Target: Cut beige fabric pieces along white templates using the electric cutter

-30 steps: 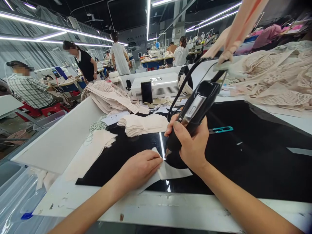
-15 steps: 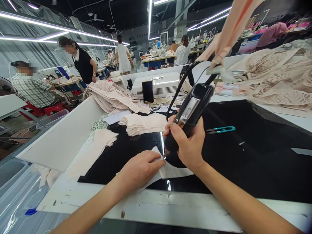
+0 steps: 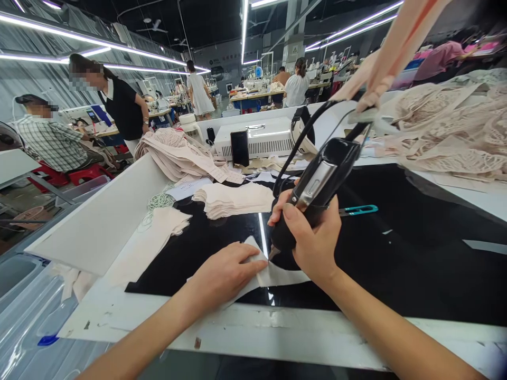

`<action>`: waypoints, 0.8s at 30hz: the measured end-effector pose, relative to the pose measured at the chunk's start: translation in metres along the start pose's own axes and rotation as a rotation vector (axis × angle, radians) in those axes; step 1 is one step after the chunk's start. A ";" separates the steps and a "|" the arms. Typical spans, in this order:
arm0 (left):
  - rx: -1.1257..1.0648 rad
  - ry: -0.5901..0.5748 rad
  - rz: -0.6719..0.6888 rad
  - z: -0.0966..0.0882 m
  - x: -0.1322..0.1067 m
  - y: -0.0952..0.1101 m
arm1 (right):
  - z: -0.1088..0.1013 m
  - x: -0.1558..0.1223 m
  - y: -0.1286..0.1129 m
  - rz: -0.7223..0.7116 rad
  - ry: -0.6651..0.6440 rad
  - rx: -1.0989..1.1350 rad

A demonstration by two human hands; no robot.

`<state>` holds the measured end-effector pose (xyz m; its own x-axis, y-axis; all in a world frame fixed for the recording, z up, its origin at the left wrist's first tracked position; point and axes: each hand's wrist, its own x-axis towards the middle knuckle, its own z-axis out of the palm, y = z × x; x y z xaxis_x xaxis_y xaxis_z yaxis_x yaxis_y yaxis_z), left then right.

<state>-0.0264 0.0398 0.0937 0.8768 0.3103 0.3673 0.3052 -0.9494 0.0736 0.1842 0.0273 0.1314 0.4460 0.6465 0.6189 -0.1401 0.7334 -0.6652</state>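
Observation:
My right hand is wrapped around a black corded hand tool with a silver lever and a narrow pointed tip. The tip comes down at the edge of a pale fabric piece on the black mat. My left hand lies flat on that fabric, fingers stretched out and pressing it down; its fingertips are close to the tool's tip. Part of the fabric is hidden under this hand. Just beyond is a stack of beige fabric pieces.
Teal thread snips lie right of the tool. A phone leans on a white box. Beige lace is heaped at right. More cut pieces lie left, by a white side board. Fabric strips hang above the tool.
My right hand and the tool have shifted slightly right, and the tip is a little clearer of my left fingers. The left hand stays nearly in place on the fabric.

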 end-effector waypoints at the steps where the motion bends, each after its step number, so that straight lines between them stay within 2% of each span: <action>1: 0.000 -0.001 0.005 0.000 0.000 0.000 | 0.000 0.000 0.000 0.004 0.002 -0.010; 8: 0.005 0.008 0.016 -0.005 0.002 -0.001 | -0.004 0.004 -0.010 0.019 0.022 -0.023; 14: -0.037 0.098 -0.008 -0.003 0.015 0.018 | -0.028 -0.002 -0.034 0.027 0.024 -0.056; 19: -0.095 0.025 -0.032 0.005 0.022 0.033 | -0.041 -0.009 -0.040 0.032 0.009 -0.090; 24: -0.087 -0.014 -0.056 0.008 0.015 0.035 | -0.042 -0.010 -0.040 -0.004 0.011 -0.121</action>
<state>0.0000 0.0119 0.0937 0.8645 0.3633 0.3474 0.3213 -0.9309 0.1739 0.2222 -0.0172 0.1339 0.4560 0.6412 0.6172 -0.0312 0.7046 -0.7089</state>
